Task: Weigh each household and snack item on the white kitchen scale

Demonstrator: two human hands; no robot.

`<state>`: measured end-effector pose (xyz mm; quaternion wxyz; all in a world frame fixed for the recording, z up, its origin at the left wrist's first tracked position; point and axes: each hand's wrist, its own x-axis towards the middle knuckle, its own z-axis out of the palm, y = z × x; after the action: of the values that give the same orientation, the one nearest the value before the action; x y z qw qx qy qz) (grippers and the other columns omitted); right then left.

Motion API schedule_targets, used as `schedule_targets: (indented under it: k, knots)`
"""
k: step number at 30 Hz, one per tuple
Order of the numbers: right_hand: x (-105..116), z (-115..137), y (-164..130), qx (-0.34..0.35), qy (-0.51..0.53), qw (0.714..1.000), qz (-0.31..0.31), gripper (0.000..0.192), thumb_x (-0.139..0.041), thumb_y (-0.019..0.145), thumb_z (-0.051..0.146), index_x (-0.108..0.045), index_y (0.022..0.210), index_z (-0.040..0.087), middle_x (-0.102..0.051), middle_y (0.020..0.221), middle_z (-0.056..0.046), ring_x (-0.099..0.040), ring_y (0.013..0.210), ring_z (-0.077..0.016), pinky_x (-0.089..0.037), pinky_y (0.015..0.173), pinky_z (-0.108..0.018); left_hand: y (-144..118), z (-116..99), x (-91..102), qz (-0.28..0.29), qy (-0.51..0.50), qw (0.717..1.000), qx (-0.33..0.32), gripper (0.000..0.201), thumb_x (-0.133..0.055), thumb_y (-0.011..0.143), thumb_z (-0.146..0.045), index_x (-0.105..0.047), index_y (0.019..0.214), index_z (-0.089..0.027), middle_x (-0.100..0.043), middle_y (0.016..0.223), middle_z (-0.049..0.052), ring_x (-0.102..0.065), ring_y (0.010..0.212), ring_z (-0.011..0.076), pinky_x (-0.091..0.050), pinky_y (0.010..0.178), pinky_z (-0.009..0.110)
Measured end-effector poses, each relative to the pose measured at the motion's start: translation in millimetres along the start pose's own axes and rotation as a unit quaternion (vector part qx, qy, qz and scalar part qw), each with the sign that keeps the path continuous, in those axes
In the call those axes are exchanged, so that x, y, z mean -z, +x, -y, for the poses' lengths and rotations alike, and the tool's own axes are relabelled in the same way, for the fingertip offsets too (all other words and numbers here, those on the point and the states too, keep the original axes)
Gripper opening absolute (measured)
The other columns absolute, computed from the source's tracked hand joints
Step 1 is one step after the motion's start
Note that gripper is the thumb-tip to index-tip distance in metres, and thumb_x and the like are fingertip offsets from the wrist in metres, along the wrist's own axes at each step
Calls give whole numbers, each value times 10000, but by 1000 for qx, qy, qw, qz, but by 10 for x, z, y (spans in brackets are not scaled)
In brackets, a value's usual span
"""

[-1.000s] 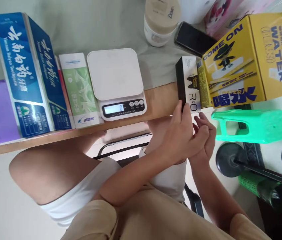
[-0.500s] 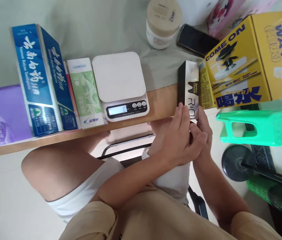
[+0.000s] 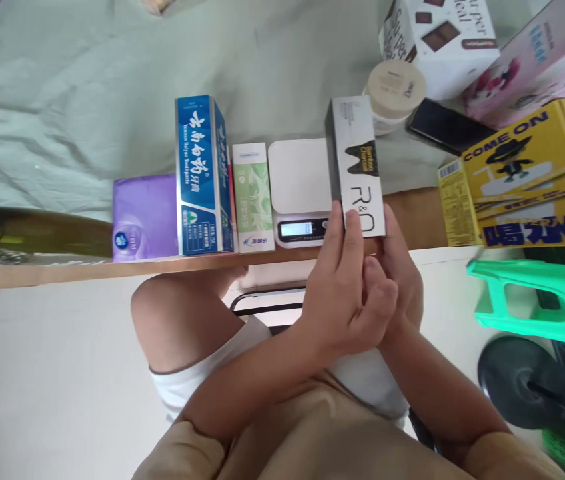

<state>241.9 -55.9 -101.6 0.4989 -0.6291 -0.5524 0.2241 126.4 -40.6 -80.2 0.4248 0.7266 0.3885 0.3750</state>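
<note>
Both my hands hold a long black-and-white toothpaste box marked "R&O" (image 3: pixel 357 160) by its near end. My left hand (image 3: pixel 342 287) lies on its left side with fingers stretched along it. My right hand (image 3: pixel 401 267) grips the right side, partly hidden behind the left. The box is raised and overlaps the right edge of a white kitchen scale (image 3: pixel 298 175) whose display reads 0. Left of the scale stand a green-and-white box (image 3: pixel 252 193) and a tall blue toothpaste box (image 3: pixel 199 173).
A purple pack (image 3: pixel 145 217) sits at the row's left end. A yellow "COME ON WATER" carton (image 3: pixel 527 177), a black phone (image 3: pixel 445 127), a cream jar (image 3: pixel 395 90) and more boxes stand right and behind. The wooden table edge (image 3: pixel 37 273) runs across; a green stool (image 3: pixel 537 300) is below right.
The R&O box has left its place beside the yellow carton and moved left, raised in both hands, to the scale. The view has pulled back and shifted.
</note>
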Motion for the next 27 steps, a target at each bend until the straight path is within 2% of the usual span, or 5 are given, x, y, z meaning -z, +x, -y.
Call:
schedule_targets:
  k: [11,17,20,23,27]
  knots:
    - [-358,6,142,40,-70,996,29,605,-576,1014,368,-527,1609,270,-687,1527,-98,-698,1376,-252,-644,1147,-517,26,201,342,-6,25,995,94,790,-221,1107,-586,-195,1745,-119,-158,1846,232,-182,1757,314,-446,1332,583]
    - [-288,-143,76,84,-77,993,-5,595,-466,1026,468,-506,1605,339,-660,1528,-66,-656,1365,-290,-557,1175,-575,-208,403,235,-174,99,974,-104,726,-345,1080,-581,-279,1677,-173,-467,1699,249,-503,1605,344,-563,1201,555]
    - [-247,-241,45,39,-17,996,-84,527,-460,1007,496,-588,1485,317,-680,1386,-72,-658,1227,-269,-565,1103,-524,-389,432,163,-129,35,966,-222,407,-519,1060,-517,-579,1354,-242,-798,1012,52,-806,921,191,-639,759,317]
    - [-245,-343,39,61,20,992,-112,459,-501,993,500,-631,1385,300,-682,1269,-71,-650,1124,-244,-572,1017,-463,-443,389,132,-54,-10,974,-218,159,-491,1094,-292,-639,1093,-235,-723,760,-22,-672,619,105,-505,579,242]
    - [-253,-417,13,111,10,990,-89,409,-496,1025,508,-632,1359,316,-686,1202,-54,-667,1070,-221,-585,934,-424,-360,309,199,-92,3,982,-167,307,-348,1061,-102,-635,1041,-211,-731,975,71,-694,863,134,-541,690,257]
